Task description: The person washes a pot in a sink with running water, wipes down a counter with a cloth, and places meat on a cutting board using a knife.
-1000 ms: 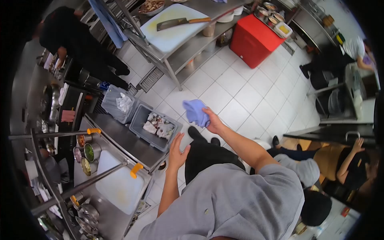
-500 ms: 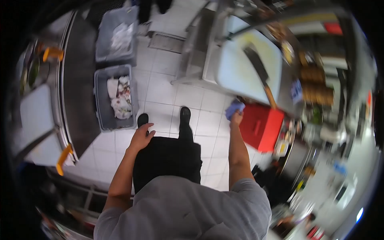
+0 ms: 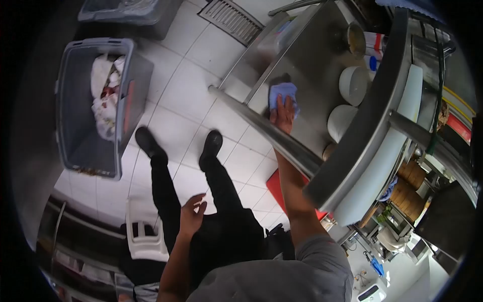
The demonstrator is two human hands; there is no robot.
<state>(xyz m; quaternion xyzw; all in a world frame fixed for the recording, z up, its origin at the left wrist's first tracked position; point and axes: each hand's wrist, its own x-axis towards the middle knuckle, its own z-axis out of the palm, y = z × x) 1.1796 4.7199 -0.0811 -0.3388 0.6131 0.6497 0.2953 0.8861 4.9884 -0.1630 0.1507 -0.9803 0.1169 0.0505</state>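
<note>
A folded blue cloth (image 3: 283,98) lies under my right hand (image 3: 283,115), pressed on the steel lower shelf (image 3: 302,70) of the worktable. Two white bowls, one nearer (image 3: 343,122) and one farther (image 3: 353,85), stand on that shelf to the right of the cloth. My left hand (image 3: 193,214) hangs in front of my dark clothing, fingers loosely bent and apart, with nothing in it.
A grey bin (image 3: 90,168) with scraps and plastic is at the left, another bin (image 3: 161,20) behind it. A floor drain (image 3: 231,20), a white stool (image 3: 146,236) and a red box (image 3: 275,191) are around me. The worktable edge (image 3: 362,146) overhangs the shelf.
The view has turned and come closer to the worktable. My right hand has gone from holding the cloth in the air to pressing it on the lower shelf. My left hand stays empty.
</note>
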